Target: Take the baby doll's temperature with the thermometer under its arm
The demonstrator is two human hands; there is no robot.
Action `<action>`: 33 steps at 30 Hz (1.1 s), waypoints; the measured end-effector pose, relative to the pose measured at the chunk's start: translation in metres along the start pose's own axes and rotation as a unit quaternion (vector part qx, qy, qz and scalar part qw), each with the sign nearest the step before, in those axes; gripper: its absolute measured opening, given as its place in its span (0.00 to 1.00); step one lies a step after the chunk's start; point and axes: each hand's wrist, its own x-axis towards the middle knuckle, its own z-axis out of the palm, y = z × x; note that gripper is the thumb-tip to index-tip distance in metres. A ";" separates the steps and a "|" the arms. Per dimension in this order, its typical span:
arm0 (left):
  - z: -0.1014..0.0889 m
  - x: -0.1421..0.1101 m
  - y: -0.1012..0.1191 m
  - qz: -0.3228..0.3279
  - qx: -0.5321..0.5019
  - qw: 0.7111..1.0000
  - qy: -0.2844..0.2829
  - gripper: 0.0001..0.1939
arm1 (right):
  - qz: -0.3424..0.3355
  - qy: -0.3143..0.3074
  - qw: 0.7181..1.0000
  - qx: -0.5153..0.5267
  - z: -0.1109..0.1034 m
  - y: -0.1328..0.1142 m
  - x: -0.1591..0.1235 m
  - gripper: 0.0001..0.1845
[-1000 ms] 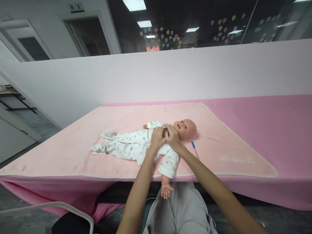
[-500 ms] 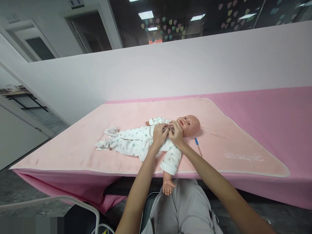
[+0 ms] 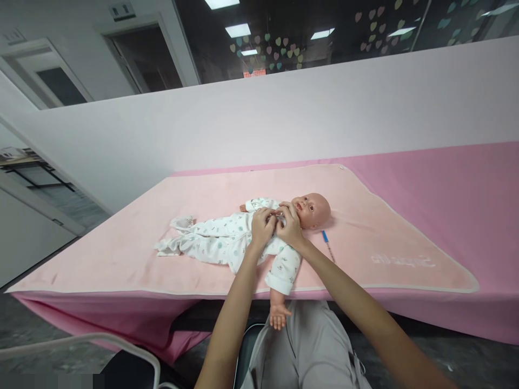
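Observation:
A baby doll [image 3: 315,209] lies on its back, head to the right, in a white patterned footed sleepsuit [image 3: 214,235]. My left hand [image 3: 261,226] is at the doll's upper chest, its fingers curled and pinching the front of the sleepsuit. Close beside it, just below the doll's chin, my right hand [image 3: 290,224] is closed on the same garment near the neckline. The fingertips nearly meet, and the exact bit of cloth between them is hidden. One doll hand [image 3: 278,316] hangs over the table's front edge.
Under the doll is a peach mat [image 3: 121,237] with a pale edge, spread over a pink tablecloth [image 3: 466,205]. A thin stick with a blue end [image 3: 325,236] lies by the doll's head. A white low wall [image 3: 284,124] stands behind the table.
Both hands stay at the doll's upper chest, with small shifts of the fingers. The whole view has moved slightly; the doll lies as before.

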 end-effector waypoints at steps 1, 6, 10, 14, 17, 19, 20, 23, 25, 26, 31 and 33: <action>0.000 0.000 0.000 -0.003 -0.007 1.000 0.005 0.12 | -0.003 -0.008 1.000 -0.004 -0.002 -0.002 0.001 0.21; 0.000 -0.003 0.003 0.001 -0.027 0.999 0.042 0.11 | 0.007 0.006 1.000 -0.019 0.000 -0.003 0.001 0.22; 0.000 -0.005 0.006 0.024 0.002 0.998 0.059 0.10 | 0.015 0.037 0.999 -0.011 0.008 0.004 -0.001 0.21; 0.002 -0.009 0.007 0.035 0.075 0.993 0.089 0.10 | 0.002 0.048 0.999 -0.019 0.006 0.005 -0.003 0.19; 0.001 -0.014 0.006 0.023 0.113 0.983 0.143 0.12 | -0.013 0.046 0.999 -0.019 0.001 0.003 -0.004 0.18; -0.002 -0.018 0.005 0.005 0.132 0.977 0.165 0.13 | -0.019 0.045 0.999 -0.022 -0.002 0.001 -0.005 0.16; -0.004 -0.020 0.004 -0.002 0.144 0.975 0.167 0.13 | -0.022 0.047 0.998 -0.026 -0.003 0.000 -0.005 0.16; -0.011 -0.028 0.004 -0.015 0.197 0.970 0.144 0.10 | -0.029 0.056 0.997 -0.039 -0.005 -0.001 -0.004 0.15; -0.015 -0.032 0.005 -0.019 0.221 0.967 0.123 0.07 | -0.038 0.056 0.997 -0.044 -0.004 0.000 -0.004 0.15; -0.016 -0.034 0.006 -0.020 0.225 0.968 0.113 0.06 | -0.043 0.056 0.996 -0.046 -0.004 0.000 -0.003 0.16; -0.017 -0.040 0.010 -0.021 0.204 0.974 0.091 0.03 | -0.054 0.036 0.996 -0.056 -0.005 0.000 -0.003 0.19; -0.017 -0.040 0.010 -0.022 0.196 0.976 0.096 0.03 | -0.056 -0.024 0.996 -0.065 -0.006 -0.002 -0.003 0.16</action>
